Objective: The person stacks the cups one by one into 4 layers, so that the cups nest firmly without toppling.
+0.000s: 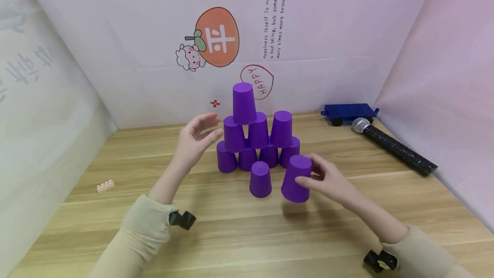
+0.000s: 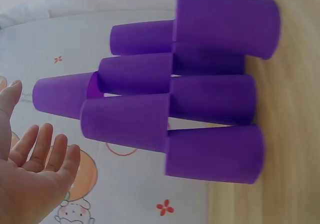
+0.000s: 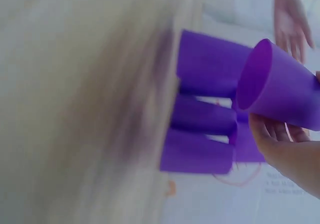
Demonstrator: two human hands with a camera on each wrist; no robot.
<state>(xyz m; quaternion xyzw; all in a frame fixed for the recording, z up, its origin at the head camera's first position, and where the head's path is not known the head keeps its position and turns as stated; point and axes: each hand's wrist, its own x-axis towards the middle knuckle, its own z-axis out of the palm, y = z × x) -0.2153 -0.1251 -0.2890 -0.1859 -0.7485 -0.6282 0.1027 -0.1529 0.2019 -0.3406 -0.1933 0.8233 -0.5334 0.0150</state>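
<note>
In the head view my right hand [image 1: 328, 179] grips an upside-down purple cup [image 1: 296, 178], fingers and thumb round its side. That cup hangs above the table, and the right wrist view shows its open rim [image 3: 254, 74]. My left hand [image 1: 198, 136] is beside the stack's left side, fingers relaxed and holding nothing. The stack has a bottom row of several upside-down purple cups [image 1: 227, 157], a middle row of three cups [image 1: 281, 129] and a top cup [image 1: 244, 103], which sits over the left two. A single cup [image 1: 260, 179] stands in front.
A blue toy wagon [image 1: 349, 113] stands at the back right, with a black microphone [image 1: 399, 147] lying beside it. Far to the left lies a small pale building brick [image 1: 105, 185]. A printed white cloth [image 1: 301, 20] hangs behind the wooden table [image 1: 239, 239].
</note>
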